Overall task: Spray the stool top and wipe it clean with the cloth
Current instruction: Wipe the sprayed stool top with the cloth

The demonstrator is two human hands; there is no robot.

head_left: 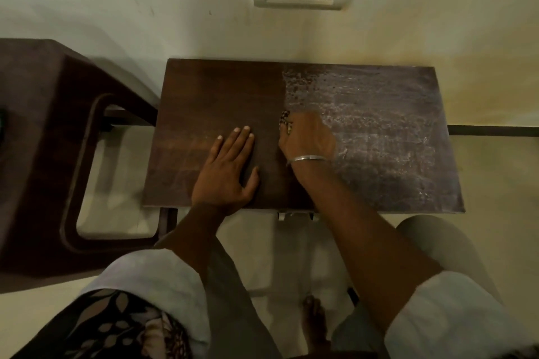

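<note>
With the left hand (230, 166) flat and the right hand (309, 137) clutching the cloth (286, 122) mid stool top (210, 90), a short stroke could leave the whitish right half (spray film or dust) streaked or drag it leftward

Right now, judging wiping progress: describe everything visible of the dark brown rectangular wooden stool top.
The dark brown rectangular wooden stool top lies flat by the wall. Left half dark, clean; right half under whitish speckled film. The left hand rests flat on it; the right hand grips a patterned cloth on it.
</note>
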